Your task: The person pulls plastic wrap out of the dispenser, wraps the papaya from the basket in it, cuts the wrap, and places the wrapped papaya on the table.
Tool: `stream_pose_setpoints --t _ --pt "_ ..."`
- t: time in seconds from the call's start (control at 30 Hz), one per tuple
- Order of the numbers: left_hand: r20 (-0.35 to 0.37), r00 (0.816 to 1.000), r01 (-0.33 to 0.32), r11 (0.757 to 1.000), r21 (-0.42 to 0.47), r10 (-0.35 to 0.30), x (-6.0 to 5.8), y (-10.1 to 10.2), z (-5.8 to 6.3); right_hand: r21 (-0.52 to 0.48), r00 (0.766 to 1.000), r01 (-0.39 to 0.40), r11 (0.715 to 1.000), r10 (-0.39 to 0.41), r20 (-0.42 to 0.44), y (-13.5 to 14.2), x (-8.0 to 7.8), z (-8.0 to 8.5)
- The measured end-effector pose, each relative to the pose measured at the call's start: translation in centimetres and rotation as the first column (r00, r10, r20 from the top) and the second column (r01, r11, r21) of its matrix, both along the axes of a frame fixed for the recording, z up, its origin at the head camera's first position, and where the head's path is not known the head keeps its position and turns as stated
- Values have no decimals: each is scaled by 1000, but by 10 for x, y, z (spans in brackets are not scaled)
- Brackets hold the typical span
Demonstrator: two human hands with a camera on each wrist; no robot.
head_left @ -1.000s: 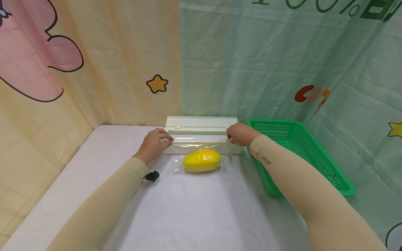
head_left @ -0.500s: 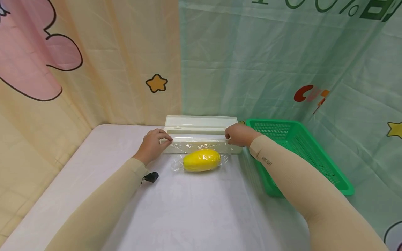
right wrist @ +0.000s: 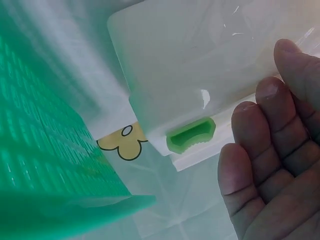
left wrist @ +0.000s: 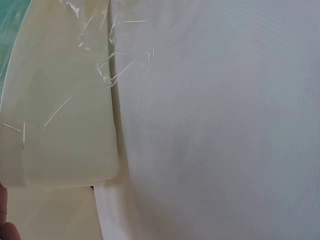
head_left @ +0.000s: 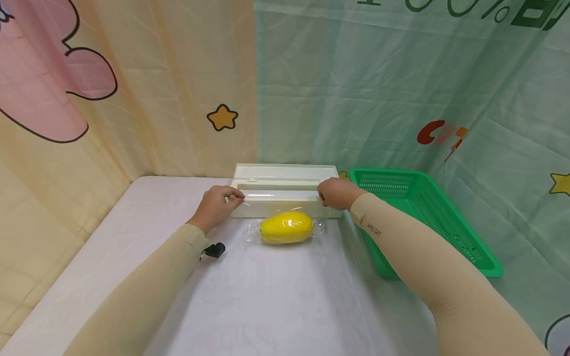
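Left hand, fingertips nearly meeting, and curled right hand are seemingly pinching clear film at the white box by the tabletop's back edge, wrapped yellow item lying just in front, next move probably calling for even tension.

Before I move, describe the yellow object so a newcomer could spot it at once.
On the white table stands a long box, lid open. Just in front of it, nearer the head camera, lies the yellow object in clear film. Bright yellow and rounded, it differs from the white box and green basket.
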State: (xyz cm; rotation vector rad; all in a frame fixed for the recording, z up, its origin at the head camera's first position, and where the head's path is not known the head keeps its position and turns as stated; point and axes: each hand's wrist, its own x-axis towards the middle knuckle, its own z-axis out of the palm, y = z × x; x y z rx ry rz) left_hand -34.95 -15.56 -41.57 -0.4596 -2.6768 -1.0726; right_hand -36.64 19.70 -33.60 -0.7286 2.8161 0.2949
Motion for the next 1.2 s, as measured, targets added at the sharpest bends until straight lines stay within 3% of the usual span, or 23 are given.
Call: stream_pose_setpoints --t 0.37,0.7,0.97,1.2 --pt "37 999 25 1000 -10 -25 6 -3 5 -87 1000 -22 996 21 -9 6 11 3" --pt "117 988 100 995 -3 -99 18 -3 10 -171 998 -56 984 56 -6 10 26 5" --pt "136 977 170 985 -18 -166 26 -6 9 -149 994 21 989 -4 109 4 42 5" --pt "135 970 209 978 -23 -204 31 -8 7 -134 989 21 991 -1 151 4 56 4"
